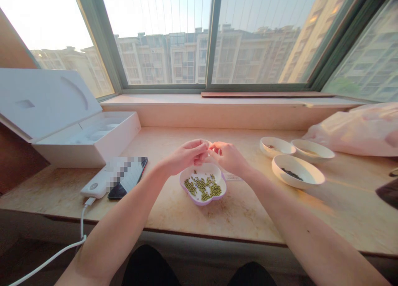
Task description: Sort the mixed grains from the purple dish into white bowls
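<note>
My left hand [190,155] and my right hand [229,156] meet fingertip to fingertip above the far rim of a lobed bowl. Both have their fingers pinched together; whatever is between them, if anything, is too small or hidden to make out. Below them, the white bowl with a lilac outside [202,201] stands upright on the counter. Green mung beans [203,185] lie scattered over its bottom, with a few darker bits near the far side. A small printed slip [234,178] shows beside the bowl, near my right wrist.
Three white bowls stand right: one holds dark bits [291,174], two behind [273,152] [320,156] hold small contents. A plastic bag [357,130] lies beyond. Left are an open white box [118,138], a power bank [95,186] with a cable [82,219], and a phone [120,191].
</note>
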The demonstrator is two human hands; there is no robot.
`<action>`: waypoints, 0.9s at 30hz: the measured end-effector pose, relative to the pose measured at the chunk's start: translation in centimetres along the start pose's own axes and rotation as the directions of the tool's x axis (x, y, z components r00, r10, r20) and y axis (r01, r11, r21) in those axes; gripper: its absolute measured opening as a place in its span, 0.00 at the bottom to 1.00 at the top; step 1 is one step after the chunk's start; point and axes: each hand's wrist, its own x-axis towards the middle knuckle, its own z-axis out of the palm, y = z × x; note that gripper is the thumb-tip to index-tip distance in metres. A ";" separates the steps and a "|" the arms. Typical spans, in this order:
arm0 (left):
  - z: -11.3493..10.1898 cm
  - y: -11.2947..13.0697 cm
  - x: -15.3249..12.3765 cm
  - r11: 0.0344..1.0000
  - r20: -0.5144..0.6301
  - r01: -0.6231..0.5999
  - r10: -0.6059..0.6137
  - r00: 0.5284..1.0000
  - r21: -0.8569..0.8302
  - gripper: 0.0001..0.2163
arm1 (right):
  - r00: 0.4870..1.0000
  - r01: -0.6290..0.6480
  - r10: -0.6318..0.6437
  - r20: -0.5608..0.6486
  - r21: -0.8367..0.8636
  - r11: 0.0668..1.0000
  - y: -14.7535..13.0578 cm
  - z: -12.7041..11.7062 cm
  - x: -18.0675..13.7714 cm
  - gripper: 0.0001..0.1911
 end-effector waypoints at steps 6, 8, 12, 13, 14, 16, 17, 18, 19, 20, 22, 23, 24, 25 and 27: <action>0.2 0.6 -0.5 0.961 0.051 -0.004 0.019 0.999 -0.276 0.20 | 0.945 0.168 -0.174 0.276 0.046 0.985 -1.7 1.1 -1.4 0.11; 0.3 0.7 -0.6 0.954 0.046 -0.006 0.021 0.999 -0.299 0.18 | 0.907 0.222 -0.230 0.353 0.062 0.973 -2.1 1.6 -2.0 0.08; 0.4 0.8 -0.8 0.949 0.061 -0.001 0.021 0.998 -0.316 0.18 | 0.827 0.314 -0.307 0.471 0.066 0.947 -2.3 2.3 -2.9 0.19; 0.4 0.9 -0.8 0.946 0.074 0.001 0.024 0.997 -0.324 0.18 | 0.817 0.321 -0.307 0.488 0.057 0.945 -2.3 2.4 -3.0 0.22; 0.4 0.9 -0.9 0.944 0.089 0.004 0.027 0.996 -0.331 0.19 | 0.810 0.324 -0.303 0.503 0.047 0.945 -2.3 2.4 -3.0 0.24; 0.5 0.8 -0.9 0.941 0.114 0.008 0.032 0.993 -0.337 0.20 | 0.802 0.316 -0.282 0.526 0.027 0.948 -2.4 2.4 -3.0 0.25; 0.4 0.8 -1.0 0.941 0.123 0.009 0.035 0.992 -0.337 0.20 | 0.802 0.306 -0.269 0.533 0.020 0.952 -2.4 2.3 -3.0 0.24; 0.4 0.8 -1.0 0.942 0.131 0.008 0.038 0.991 -0.336 0.20 | 0.803 0.295 -0.257 0.538 0.017 0.956 -2.5 2.3 -3.0 0.23; 0.4 0.8 -1.0 0.943 0.136 0.007 0.041 0.990 -0.334 0.20 | 0.805 0.283 -0.246 0.540 0.015 0.959 -2.5 2.3 -2.9 0.22; 0.4 0.8 -1.0 0.944 0.139 0.006 0.042 0.989 -0.331 0.20 | 0.808 0.272 -0.236 0.540 0.014 0.962 -2.6 2.4 -2.9 0.20; 0.3 0.8 -1.0 0.944 0.134 0.005 0.042 0.990 -0.330 0.19 | 0.812 0.251 -0.220 0.541 0.016 0.968 -2.6 2.4 -2.8 0.16; 0.3 0.8 -0.9 0.944 0.127 0.004 0.040 0.991 -0.331 0.19 | 0.813 0.242 -0.213 0.542 0.019 0.970 -2.6 2.5 -2.8 0.14; 0.3 0.9 -0.9 0.943 0.117 0.004 0.037 0.992 -0.332 0.19 | 0.815 0.233 -0.207 0.542 0.022 0.972 -2.6 2.6 -2.8 0.12; 0.3 0.9 -0.9 0.943 0.105 0.004 0.034 0.994 -0.334 0.19 | 0.815 0.226 -0.205 0.542 0.028 0.974 -2.5 2.6 -2.7 0.10; 0.3 0.9 -0.9 0.943 0.084 0.003 0.027 0.996 -0.333 0.18 | 0.814 0.218 -0.206 0.543 0.043 0.975 -2.5 2.7 -2.7 0.06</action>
